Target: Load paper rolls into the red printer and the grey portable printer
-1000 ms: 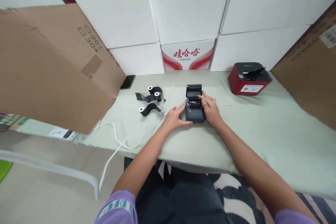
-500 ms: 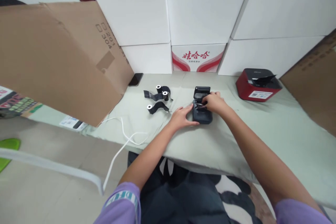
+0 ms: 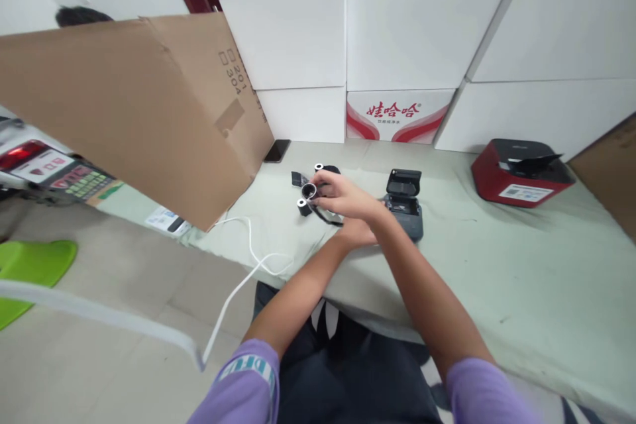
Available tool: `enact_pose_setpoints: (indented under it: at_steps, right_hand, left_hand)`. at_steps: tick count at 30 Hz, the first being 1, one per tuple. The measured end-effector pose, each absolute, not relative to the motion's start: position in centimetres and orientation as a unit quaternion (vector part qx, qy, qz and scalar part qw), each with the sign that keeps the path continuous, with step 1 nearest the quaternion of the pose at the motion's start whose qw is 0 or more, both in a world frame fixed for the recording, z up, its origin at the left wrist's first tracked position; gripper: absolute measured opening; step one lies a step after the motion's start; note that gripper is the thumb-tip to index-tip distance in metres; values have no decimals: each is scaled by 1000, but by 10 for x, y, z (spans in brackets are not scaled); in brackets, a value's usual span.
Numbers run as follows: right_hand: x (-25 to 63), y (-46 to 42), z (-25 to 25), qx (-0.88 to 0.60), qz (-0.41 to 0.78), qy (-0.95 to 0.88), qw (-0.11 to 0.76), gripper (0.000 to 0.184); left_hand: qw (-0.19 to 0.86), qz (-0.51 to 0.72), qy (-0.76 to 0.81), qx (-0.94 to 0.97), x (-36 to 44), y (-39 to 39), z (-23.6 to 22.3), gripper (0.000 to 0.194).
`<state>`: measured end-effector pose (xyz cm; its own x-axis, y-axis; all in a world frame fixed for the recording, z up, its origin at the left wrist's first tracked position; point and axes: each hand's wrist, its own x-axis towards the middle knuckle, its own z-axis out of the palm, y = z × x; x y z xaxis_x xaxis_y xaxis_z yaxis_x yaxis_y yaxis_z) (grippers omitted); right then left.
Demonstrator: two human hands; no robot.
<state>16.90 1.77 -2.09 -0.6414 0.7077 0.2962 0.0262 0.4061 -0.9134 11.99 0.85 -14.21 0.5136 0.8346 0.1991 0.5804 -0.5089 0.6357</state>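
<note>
Grasping a small hollow spool (image 3: 309, 192) between the fingers of the right hand (image 3: 342, 195), held out leftward over the worktop (image 3: 501, 265). Unable to tell the hold of the left hand (image 3: 358, 234), partly covered by the crossing right forearm, close by the near-left side of a dark device (image 3: 411, 224).

From the left: on the floor, something bright green (image 3: 37, 265); then a brown cardboard panel (image 3: 149, 112) printed with "201" and "304". Next, a white cable (image 3: 260, 265), trailing over the worktop's near edge, and a dark phone (image 3: 277, 151), flat beside the cardboard. Around spool and right fingers, black ribbon rolls (image 3: 303, 211) with white cores, too crowded to tell touching from apart. Centrally, white boxes (image 3: 301, 112) stacked behind, near a red-printed box (image 3: 397, 132); before it, the dark device, lid raised. Farther right, a red device (image 3: 494, 179) with white label.
</note>
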Motion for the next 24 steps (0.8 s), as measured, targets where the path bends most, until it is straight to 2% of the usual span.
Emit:
enact_pose_setpoints:
  at_steps: [2,5,9,17,20,24]
  right_hand:
    - [143,26,-34,-222,497,-770,332,33]
    - [124,33,-47,-196,428,-834,287,45]
    - [119,32,-58,-142,384,-883,231,53]
    - [106,27,-84,-194,265,-934,141,34]
    - [106,27,-86,-226,230,-940,111,32]
    - [112,26,-79,-237,188,-947,111,34]
  left_hand:
    - [265,226,405,845,120,14,-149,92]
    - [262,207,400,854,121,20,-156,107]
    - [253,192,414,853,122,22,-154,109]
    - [253,199,414,852,121,18,-147,111]
    - [254,200,413,851,121,17,-148,111]
    - [254,180,410,857,122,17,-145,106]
